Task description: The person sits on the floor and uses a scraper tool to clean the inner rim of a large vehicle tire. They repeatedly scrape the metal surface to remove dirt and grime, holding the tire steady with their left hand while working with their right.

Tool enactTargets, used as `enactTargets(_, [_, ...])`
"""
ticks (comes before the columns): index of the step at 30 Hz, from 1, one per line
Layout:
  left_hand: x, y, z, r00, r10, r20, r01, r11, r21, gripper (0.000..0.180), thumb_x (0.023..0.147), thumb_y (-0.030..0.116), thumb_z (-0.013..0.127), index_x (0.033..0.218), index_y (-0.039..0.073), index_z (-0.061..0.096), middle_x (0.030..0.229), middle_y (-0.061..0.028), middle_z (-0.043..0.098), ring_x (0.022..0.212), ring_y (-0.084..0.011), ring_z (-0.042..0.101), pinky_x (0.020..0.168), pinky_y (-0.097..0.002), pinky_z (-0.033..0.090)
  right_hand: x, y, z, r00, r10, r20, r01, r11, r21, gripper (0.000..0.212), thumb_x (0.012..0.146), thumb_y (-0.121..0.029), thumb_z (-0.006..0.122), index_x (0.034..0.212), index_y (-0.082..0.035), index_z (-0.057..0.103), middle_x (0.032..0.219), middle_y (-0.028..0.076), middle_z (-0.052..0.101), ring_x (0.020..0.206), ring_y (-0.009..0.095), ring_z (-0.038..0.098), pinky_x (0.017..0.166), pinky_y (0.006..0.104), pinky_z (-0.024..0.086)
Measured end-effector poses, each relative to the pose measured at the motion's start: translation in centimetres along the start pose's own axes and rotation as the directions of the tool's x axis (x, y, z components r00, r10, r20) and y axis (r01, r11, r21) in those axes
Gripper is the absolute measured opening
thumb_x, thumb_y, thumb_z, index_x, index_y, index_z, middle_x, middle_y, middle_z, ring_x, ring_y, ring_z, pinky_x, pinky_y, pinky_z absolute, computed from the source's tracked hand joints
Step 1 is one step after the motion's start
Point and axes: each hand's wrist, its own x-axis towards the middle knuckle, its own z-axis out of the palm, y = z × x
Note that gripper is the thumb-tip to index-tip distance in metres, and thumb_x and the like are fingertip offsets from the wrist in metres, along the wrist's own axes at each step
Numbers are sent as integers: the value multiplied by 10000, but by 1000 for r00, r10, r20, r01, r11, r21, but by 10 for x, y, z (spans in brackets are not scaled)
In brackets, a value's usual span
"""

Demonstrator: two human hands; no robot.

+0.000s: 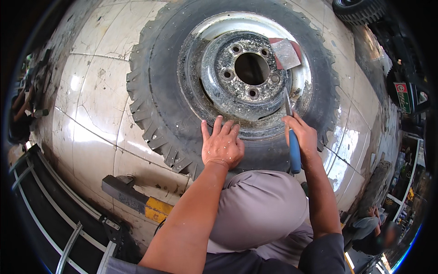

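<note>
A large black tire (pixel 159 91) lies flat on the floor with a dirty, worn steel wheel rim (pixel 219 91) in it. On the rim's near edge, my left hand (pixel 223 144) rests palm down, its fingers spread across the line between rubber and metal. My right hand (pixel 301 132) is closed around a knife (pixel 294 150) with a blue handle. Its narrow, pointed grey blade reaches over the right side of the rim. At the rim's upper right sits a folded piece of sandpaper (pixel 287 54), reddish with a pale side showing.
Pale, stained tiles (pixel 91 91) surround the tire. A dark metal bar with a yellow end (pixel 157 209) lies at the lower left, near a black metal-framed rack (pixel 54 219). Another tire (pixel 360 11) stands at the far right. A person (pixel 376 233) sits by shelves at the lower right.
</note>
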Motion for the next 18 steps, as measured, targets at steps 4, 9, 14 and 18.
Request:
enactTargets(4, [2,3,-4,998,-8,57,8,1000,-2,453,917,265,503,1338,176,646,1453,-3,555,1478,-252,355,1253,-609,109,-8,8,12,990,-27,-136,39,995,92,321,804,-51,708,1100,-174,729,1216,214,696,949,359,737,767,371,595])
enactTargets(9, [0,0,1,1000,-4,11,4,1000,5,440,899,252,524,1311,189,664,1435,7,575,1467,-252,379,1244,-618,135,-14,0,9,969,-26,-245,38,998,46,276,835,-56,705,1094,-149,730,1184,241,697,983,369,729,779,388,599])
enactTargets(14, [-3,2,0,1000,3,15,-3,1000,13,445,902,260,523,1320,192,660,1436,6,575,1470,-248,375,1245,-614,136,-23,16,1,988,153,15,-153,988,1,242,872,-86,699,1105,-152,705,1228,236,690,1068,398,695,845,427,581])
enactTargets(18, [1,5,-1,1000,1,13,-1,1000,9,445,903,262,526,1322,192,659,1438,9,574,1469,-243,377,1248,-608,130,-33,21,1,993,121,1,-121,992,19,251,900,-124,676,1145,-175,693,1283,229,666,1075,393,692,860,427,572])
